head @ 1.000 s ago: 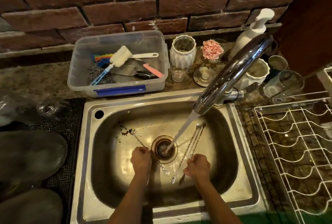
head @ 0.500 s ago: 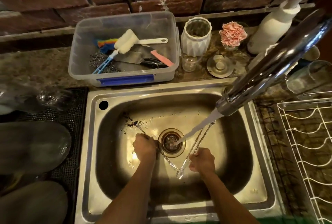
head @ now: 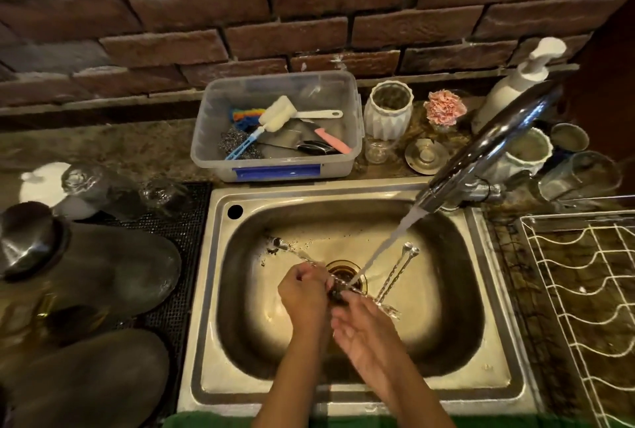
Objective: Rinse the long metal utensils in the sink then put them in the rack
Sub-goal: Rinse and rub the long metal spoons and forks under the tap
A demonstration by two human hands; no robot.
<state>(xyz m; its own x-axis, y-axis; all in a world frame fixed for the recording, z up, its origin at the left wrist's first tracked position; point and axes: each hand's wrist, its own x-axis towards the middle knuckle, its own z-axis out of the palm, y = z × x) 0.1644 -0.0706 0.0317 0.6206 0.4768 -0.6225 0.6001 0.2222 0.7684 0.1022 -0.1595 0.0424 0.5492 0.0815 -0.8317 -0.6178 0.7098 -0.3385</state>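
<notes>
Left hand [head: 302, 293] grips one spoon [head: 292, 250] over the sink [head: 494, 290] drain, under running water; right hand [head: 360, 328], fingers straight, touches it (two more spoons [head: 395, 273] lie alongside). Rack [head: 584, 290] stands right.

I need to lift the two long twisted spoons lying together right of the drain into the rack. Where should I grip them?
Probably pinch the pair of long twisted metal spoons at mid-shaft, from above with the right hand. They lie side by side on the steel sink floor, ends pointing away, so one grasp across both shafts likely takes them together.
</notes>
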